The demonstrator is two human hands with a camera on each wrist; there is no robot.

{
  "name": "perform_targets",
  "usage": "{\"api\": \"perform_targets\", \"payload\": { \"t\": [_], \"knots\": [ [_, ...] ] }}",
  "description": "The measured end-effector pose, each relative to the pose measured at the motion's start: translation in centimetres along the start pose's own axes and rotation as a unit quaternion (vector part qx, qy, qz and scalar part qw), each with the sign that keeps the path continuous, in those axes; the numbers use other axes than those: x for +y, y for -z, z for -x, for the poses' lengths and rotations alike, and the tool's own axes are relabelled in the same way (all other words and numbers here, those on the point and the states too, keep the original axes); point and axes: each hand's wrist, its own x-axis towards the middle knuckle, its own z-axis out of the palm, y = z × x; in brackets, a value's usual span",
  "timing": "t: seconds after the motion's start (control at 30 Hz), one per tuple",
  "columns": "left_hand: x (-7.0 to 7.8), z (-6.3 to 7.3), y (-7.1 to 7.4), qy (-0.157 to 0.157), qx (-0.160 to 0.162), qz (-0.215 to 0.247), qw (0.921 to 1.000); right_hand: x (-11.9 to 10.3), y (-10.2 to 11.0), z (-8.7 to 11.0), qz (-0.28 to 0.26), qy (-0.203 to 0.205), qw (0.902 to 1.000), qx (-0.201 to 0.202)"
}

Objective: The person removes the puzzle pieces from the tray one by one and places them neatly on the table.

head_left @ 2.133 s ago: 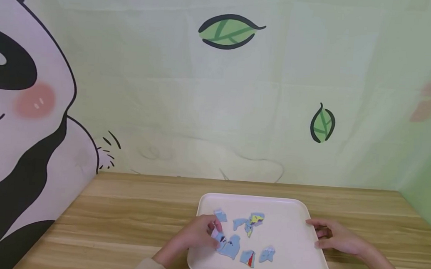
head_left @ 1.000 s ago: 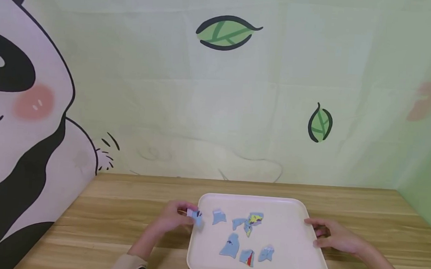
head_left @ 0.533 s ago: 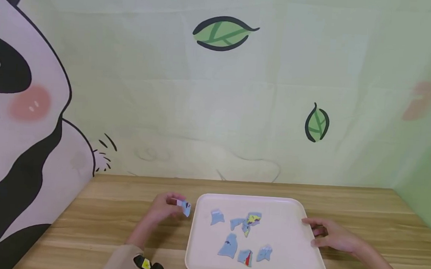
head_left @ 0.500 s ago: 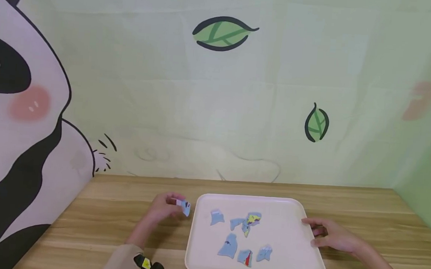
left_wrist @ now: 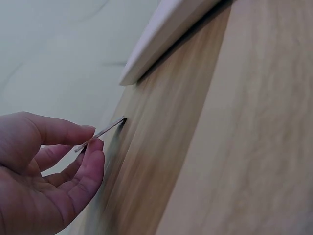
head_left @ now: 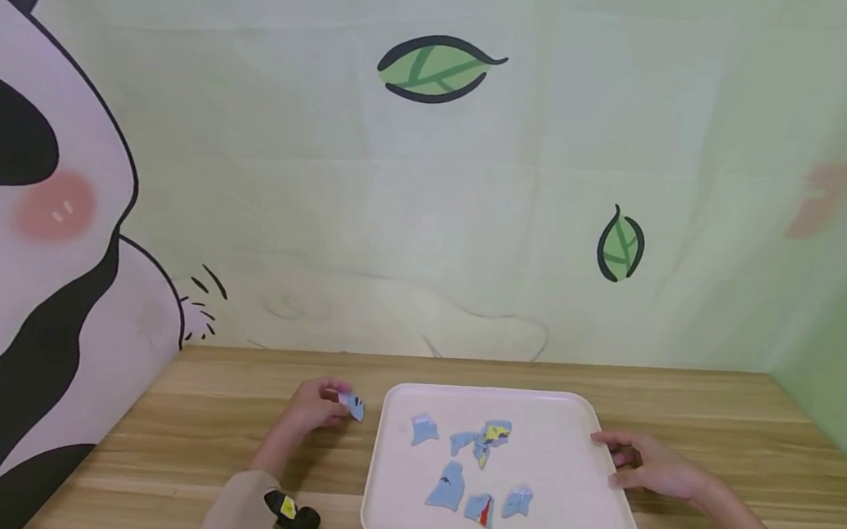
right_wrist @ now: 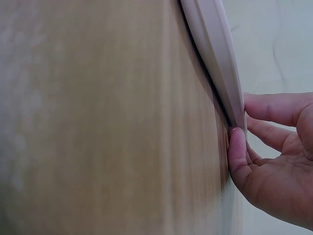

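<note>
Wood table (head_left: 182, 452), panda backdrop (head_left: 399, 197). Your left hand (head_left: 310, 407) pinches a piece (head_left: 353, 406) left of the tray (head_left: 564, 471); your right hand (head_left: 654, 466) grips the tray's right rim. Other pieces (head_left: 446, 487) lie on it.

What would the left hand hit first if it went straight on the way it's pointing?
The left hand, pinching a blue puzzle piece, would likely meet the white tray's left rim first, though height is unclear.

Thin blue piece (head_left: 354, 406), dark-marked, pinched, tilted, just left of rectangular white tray (head_left: 567, 471), round-cornered, lying flat. Inside: other blue pieces (head_left: 446, 491), flat, some yellow- or red-patched.
</note>
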Motion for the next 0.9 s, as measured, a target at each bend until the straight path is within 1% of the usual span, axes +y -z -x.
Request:
{"api": "perform_targets", "payload": {
  "t": [0.13, 0.3, 0.37, 0.47, 0.67, 0.77, 0.9],
  "knots": [
    [-0.2, 0.0, 0.3, -0.002, -0.002, -0.024, 0.9997, 0.1, -0.1, 0.0, 0.008, -0.002, 1.0000, 0.002],
    [-0.1, 0.1, 0.6, -0.002, 0.005, -0.057, 0.9984, 0.0, -0.1, 0.0, 0.013, 0.000, 0.9999, 0.002],
    [0.0, 0.2, 0.7, 0.000, 0.007, -0.063, 0.9980, 0.0, -0.1, 0.0, 0.012, 0.002, 0.9999, 0.002],
    [0.2, 0.5, 0.7, -0.006, 0.004, -0.065, 0.9979, 0.1, 0.0, 0.1, 0.011, 0.006, 0.9999, 0.001],
    [0.9, 1.7, 0.0, -0.039, -0.016, -0.050, 0.9979, 0.2, 0.0, 0.0, 0.012, 0.009, 0.9999, 0.005],
    [1.3, 2.4, -0.7, -0.065, -0.027, -0.047, 0.9964, 0.3, 0.0, 0.0, 0.012, 0.007, 0.9999, 0.005],
    [1.9, 3.6, -1.8, -0.098, -0.052, -0.043, 0.9929, 0.4, 0.0, -0.1, 0.011, 0.003, 0.9999, 0.005]
  ]
}}
